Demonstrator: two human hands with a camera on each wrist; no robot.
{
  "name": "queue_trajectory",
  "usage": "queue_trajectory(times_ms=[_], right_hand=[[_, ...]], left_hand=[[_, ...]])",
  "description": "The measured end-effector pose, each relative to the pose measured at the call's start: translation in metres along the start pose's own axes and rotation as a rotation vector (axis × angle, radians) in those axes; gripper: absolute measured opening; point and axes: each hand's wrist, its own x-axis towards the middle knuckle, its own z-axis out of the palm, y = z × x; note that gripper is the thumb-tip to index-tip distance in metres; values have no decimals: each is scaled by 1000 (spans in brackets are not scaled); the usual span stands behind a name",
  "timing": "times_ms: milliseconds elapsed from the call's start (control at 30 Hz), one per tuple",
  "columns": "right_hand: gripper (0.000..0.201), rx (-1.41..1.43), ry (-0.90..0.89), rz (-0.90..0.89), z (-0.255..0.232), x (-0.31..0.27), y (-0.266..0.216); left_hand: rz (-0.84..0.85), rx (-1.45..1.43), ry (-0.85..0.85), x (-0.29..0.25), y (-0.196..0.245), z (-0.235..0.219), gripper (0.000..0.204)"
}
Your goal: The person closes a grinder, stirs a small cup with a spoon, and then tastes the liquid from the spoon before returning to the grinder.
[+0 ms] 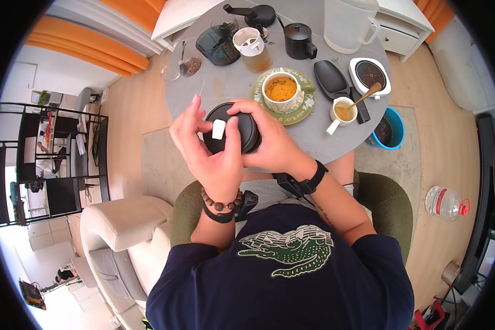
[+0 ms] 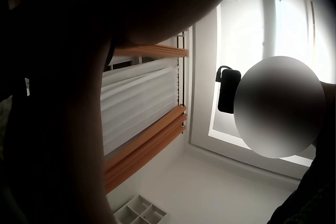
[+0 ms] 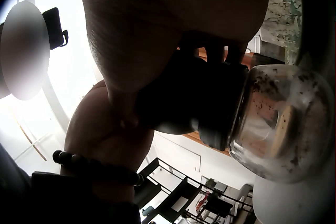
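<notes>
In the head view both hands meet over the near edge of the table, around a black-topped glass jar [image 1: 249, 127]. My right hand [image 1: 272, 132] grips its black upper part from the right side. The right wrist view shows the jar's clear glass body [image 3: 281, 124], with dark bits clinging inside. My left hand [image 1: 212, 157] pinches a small white piece [image 1: 218, 130] between thumb and fingers, right over the round black top. In the left wrist view the hand is a dark shape, and the work between its fingers is hidden.
On the grey table [image 1: 225, 88] stand a cup of orange liquid [image 1: 283, 104] on a green saucer [image 1: 258, 104], a small white cup [image 1: 338, 118] with a spoon, a black pot [image 1: 297, 44] and a clear pitcher [image 1: 346, 27]. A blue bucket [image 1: 400, 137] stands on the floor at right.
</notes>
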Motion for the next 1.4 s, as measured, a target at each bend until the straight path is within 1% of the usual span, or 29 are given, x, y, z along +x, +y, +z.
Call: queue_trajectory(times_ms=[33, 67, 133, 167, 233, 267, 300, 367, 400, 467, 500, 567, 600, 667, 700, 767, 900, 1000, 1067, 1200, 1267, 1400], right_hand=[[86, 10, -6, -3, -1, 0, 0], [86, 20, -13, -5, -1, 0, 0], [86, 23, -7, -5, -1, 1, -2], [87, 28, -4, -6, -1, 1, -2], [87, 34, 0, -5, 0, 0, -2], [88, 37, 5, -6, 1, 1, -2], [88, 38, 4, -7, 0, 1, -2], [89, 19, 0, 0, 0, 0, -2], [89, 18, 1, 0, 0, 0, -3], [91, 23, -10, 16, -1, 0, -4], [91, 21, -10, 15, -1, 0, -4], [91, 44, -28, 35, -1, 0, -3], [91, 43, -28, 33, -1, 0, -4], [90, 29, -23, 16, -2, 1, -4], [90, 29, -23, 14, -2, 1, -4], [90, 22, -22, 26, -1, 0, -4], [89, 47, -28, 50, -1, 0, -7], [90, 38, -34, 47, -1, 0, -5], [92, 13, -14, 27, -1, 0, -5], [93, 17, -18, 36, 0, -1, -4], [94, 2, -11, 19, 0, -1, -4], [93, 23, -24, 47, -1, -1, -7]], left_hand=[[29, -10, -38, 2, -2, -1, 81], [31, -11, -40, 5, -5, -4, 81], [-9, -263, -189, 12, -12, -12, 82], [-9, -262, -190, 15, -13, -17, 82], [-201, -647, -382, 22, -13, -29, 86], [-171, -650, -471, 27, -19, -35, 83], [-170, -649, -470, 31, -23, -38, 83], [-158, -725, -598, 36, -31, -43, 81], [-157, -725, -598, 39, -34, -45, 81], [-139, -784, -714, 45, -43, -47, 77], [-138, -785, -714, 49, -47, -48, 77], [-79, -860, -833, 57, -58, -50, 74], [-78, -860, -832, 60, -62, -52, 74], [-82, -871, -915, 66, -70, -54, 78], [-80, -870, -914, 67, -75, -54, 78], [-62, -888, -967, 70, -82, -54, 79], [-59, -884, -990, 76, -85, -52, 82], [-25, -916, -1011, 80, -92, -49, 84], [14, -984, -1069, 83, -98, -48, 85], [-16, -985, -1077, 91, -99, -43, 87], [-28, -1047, -1123, 97, -101, -40, 87], [-50, -975, -1099, 103, -79, -34, 87]])
